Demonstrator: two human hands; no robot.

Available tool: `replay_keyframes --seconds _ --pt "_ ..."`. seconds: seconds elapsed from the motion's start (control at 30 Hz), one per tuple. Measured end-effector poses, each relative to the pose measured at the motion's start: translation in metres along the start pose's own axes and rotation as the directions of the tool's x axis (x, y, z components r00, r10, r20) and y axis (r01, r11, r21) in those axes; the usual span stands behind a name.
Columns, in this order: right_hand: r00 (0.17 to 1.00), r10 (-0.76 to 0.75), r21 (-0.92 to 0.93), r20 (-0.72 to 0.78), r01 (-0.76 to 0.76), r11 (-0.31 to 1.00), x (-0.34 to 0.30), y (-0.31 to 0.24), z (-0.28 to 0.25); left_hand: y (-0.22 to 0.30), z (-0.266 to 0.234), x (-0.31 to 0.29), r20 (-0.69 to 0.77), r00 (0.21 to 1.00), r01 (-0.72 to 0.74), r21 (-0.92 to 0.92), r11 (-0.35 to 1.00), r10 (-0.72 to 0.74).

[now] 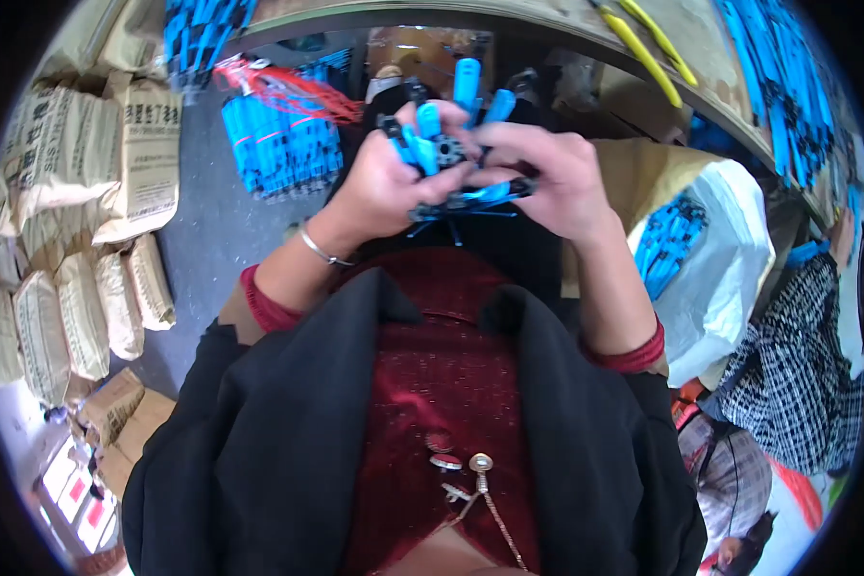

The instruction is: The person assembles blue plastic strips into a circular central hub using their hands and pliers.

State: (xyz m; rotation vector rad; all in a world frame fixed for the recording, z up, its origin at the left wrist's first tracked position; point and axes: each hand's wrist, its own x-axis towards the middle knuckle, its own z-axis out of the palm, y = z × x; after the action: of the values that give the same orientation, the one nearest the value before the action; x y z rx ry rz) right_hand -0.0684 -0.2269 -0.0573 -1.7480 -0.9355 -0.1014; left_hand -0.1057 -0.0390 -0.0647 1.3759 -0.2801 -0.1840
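"Both left hand [379, 187] and right hand [559, 178] grip slim blue-and-black plastic pieces [446, 150] at twelve o'clock!"

"Probably light, stiff, slick; pinch broad blue ends [467, 84], I'd say: slender black parts might snap!"

Sacks [152, 158] and bench [528, 21] (yellow-handled tool [640, 53] atop) suggest a workshop.
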Motion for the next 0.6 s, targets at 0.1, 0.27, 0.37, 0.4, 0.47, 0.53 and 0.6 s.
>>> replay_keyframes --seconds 0.1,0.27,0.37,0.4,0.47,0.53,0.6 --pt "0.991 -0.095 -0.224 0.092 0.114 0.968 0.006 0.001 -0.004 0.004 -0.013 -0.001 0.058 0.997 0.035 0.143 0.989 -0.044" --pt "0.991 -0.03 -0.45 0.131 0.086 0.889 0.003 -0.011 -0.013 -0.003 -0.002 0.008 0.06 0.99 -0.139 0.372 0.918 0.126" --pt "0.999 0.017 -0.416 0.04 0.001 0.909 -0.004 -0.009 -0.001 0.001 0.001 0.013 0.02 0.999 0.025 0.299 0.954 -0.032" --pt "0.998 0.057 -0.402 -0.006 -0.054 0.914 -0.007 -0.009 0.0 0.003 0.003 0.016 0.015 0.999 0.023 0.295 0.955 -0.029" --pt "0.999 0.035 -0.399 -0.037 -0.047 0.916 -0.008 -0.007 0.003 0.005 0.004 0.023 -0.029 0.999 -0.017 0.251 0.968 0.025" --pt "0.993 -0.011 -0.385 -0.119 -0.036 0.922 -0.005 -0.005 0.006 0.008 0.003 0.028 -0.052 0.997 -0.039 0.226 0.973 0.052" --pt "0.996 0.031 -0.295 -0.081 -0.054 0.954 -0.001 -0.006 -0.006 0.011 -0.003 0.028 0.024 1.0 0.004 0.143 0.99 -0.007"
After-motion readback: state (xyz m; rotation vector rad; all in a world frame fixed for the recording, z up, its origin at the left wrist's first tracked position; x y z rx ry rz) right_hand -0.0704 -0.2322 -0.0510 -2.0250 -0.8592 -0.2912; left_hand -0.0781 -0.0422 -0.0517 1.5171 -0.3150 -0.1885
